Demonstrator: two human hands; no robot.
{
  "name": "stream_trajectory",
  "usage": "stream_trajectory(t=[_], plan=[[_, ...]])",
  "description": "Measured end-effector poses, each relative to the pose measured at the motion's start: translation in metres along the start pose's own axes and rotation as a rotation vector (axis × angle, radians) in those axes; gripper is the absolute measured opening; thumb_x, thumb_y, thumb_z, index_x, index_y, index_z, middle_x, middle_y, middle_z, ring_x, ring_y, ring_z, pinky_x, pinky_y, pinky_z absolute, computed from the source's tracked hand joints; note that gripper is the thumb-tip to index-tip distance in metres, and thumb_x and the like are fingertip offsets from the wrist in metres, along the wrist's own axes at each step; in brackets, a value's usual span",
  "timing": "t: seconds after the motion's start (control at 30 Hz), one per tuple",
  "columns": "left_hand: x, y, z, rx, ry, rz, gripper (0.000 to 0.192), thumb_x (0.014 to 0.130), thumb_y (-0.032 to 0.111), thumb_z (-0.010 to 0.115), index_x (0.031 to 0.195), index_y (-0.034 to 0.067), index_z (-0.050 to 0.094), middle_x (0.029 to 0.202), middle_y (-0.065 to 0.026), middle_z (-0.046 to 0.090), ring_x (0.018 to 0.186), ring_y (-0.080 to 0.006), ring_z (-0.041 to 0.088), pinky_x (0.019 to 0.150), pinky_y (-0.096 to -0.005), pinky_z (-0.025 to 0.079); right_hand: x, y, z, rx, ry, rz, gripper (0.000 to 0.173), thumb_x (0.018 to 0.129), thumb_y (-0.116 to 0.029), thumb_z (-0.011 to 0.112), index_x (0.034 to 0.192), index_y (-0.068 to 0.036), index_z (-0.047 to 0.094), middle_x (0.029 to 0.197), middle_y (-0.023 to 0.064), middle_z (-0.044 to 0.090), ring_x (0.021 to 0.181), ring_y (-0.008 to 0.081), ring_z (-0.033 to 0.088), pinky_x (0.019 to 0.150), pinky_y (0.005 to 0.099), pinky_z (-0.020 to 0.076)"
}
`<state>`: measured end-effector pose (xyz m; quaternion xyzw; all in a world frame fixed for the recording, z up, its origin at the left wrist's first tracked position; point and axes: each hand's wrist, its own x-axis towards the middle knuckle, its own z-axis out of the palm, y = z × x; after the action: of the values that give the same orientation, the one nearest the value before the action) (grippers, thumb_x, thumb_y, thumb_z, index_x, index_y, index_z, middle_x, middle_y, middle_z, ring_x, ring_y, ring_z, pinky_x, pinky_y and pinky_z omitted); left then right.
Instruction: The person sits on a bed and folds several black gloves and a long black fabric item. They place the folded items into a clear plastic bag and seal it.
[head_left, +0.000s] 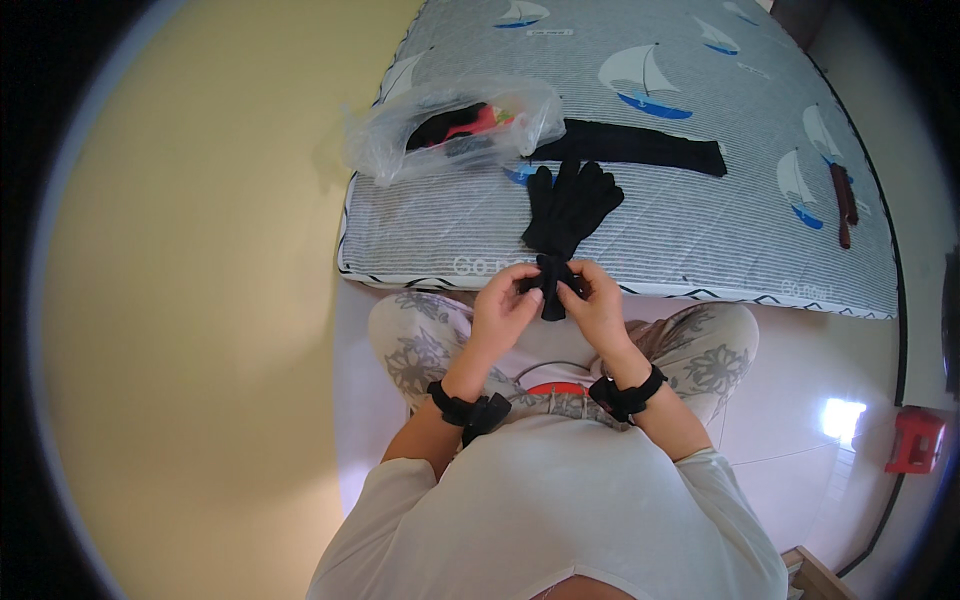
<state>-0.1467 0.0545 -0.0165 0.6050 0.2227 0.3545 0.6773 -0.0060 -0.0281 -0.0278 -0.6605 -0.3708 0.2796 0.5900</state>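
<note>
My left hand (506, 309) and my right hand (596, 307) pinch a small bunched piece of black knit fabric (553, 289) between thumbs and fingers, just off the front edge of the mattress. Right beyond it lie black knit gloves (574, 202), overlapping, with their fingers pointing away from me. Whether the held piece is joined to these gloves, I cannot tell. Behind them stretches a long, flat piece of black fabric (637, 146), its left end meeting a clear plastic bag (375, 146). Black and red fabric (469, 126) shows inside the bag.
The mattress (420, 225) has a striped cover with sailboats. A slim dark-red object (844, 206) lies near its right edge. To the left rises a yellow wall (187, 300). A red plastic stool (915, 441) stands on the tiled floor at far right.
</note>
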Motion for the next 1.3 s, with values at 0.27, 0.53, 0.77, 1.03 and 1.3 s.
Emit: stream_trajectory(t=[0.27,0.53,0.77,1.03,1.3], plan=[[0.010,0.002,-0.011,0.162,0.024,-0.065,0.023,0.086,-0.003,0.059,0.109,0.001,0.057,0.099,-0.0054,0.059,0.087,-0.0111,0.058,0.075,-0.0234,0.048,-0.006,-0.005,0.001,0.128,-0.104,-0.021,0.024,0.079,0.002,0.068,0.101,0.000,0.059,0.087,0.0008,0.059,0.076,0.0064,0.056,0.060,0.0204,0.0460],[0.013,-0.011,-0.011,0.143,0.090,-0.104,0.026,0.085,0.000,0.061,0.110,0.000,0.053,0.093,-0.0030,0.057,0.084,-0.0106,0.058,0.073,-0.0228,0.048,-0.004,-0.012,-0.007,-0.053,-0.139,-0.232,0.027,0.074,0.002,0.071,0.098,0.002,0.058,0.098,0.0096,0.057,0.084,0.0178,0.058,0.065,0.0245,0.0482],[-0.008,0.002,0.014,0.164,-0.122,0.137,0.060,0.074,0.005,0.073,0.127,0.004,0.045,0.128,-0.0117,0.045,0.115,-0.0225,0.050,0.097,-0.0339,0.041,0.004,-0.004,-0.007,-0.072,0.118,-0.258,0.024,0.072,0.000,0.072,0.089,0.002,0.055,0.089,0.0095,0.055,0.070,0.0179,0.055,0.059,0.0267,0.0458],[0.000,0.008,0.004,0.593,-0.109,0.312,0.027,0.072,-0.008,0.061,0.097,0.001,0.060,0.122,-0.0143,0.051,0.103,-0.0239,0.058,0.087,-0.0320,0.047,-0.002,-0.017,-0.005,0.125,0.073,0.010,0.025,0.074,0.000,0.072,0.087,-0.002,0.051,0.086,0.0042,0.052,0.062,0.0095,0.049,0.054,0.0240,0.0420],[0.001,-0.016,-0.001,0.131,0.120,0.156,0.018,0.079,-0.011,0.059,0.095,-0.003,0.057,0.107,-0.0075,0.052,0.093,-0.0133,0.057,0.081,-0.0236,0.047,-0.004,-0.029,-0.006,-0.102,-0.047,-0.398,0.034,0.069,-0.002,0.075,0.094,-0.001,0.052,0.093,0.0105,0.054,0.075,0.0230,0.055,0.060,0.0292,0.0468]])
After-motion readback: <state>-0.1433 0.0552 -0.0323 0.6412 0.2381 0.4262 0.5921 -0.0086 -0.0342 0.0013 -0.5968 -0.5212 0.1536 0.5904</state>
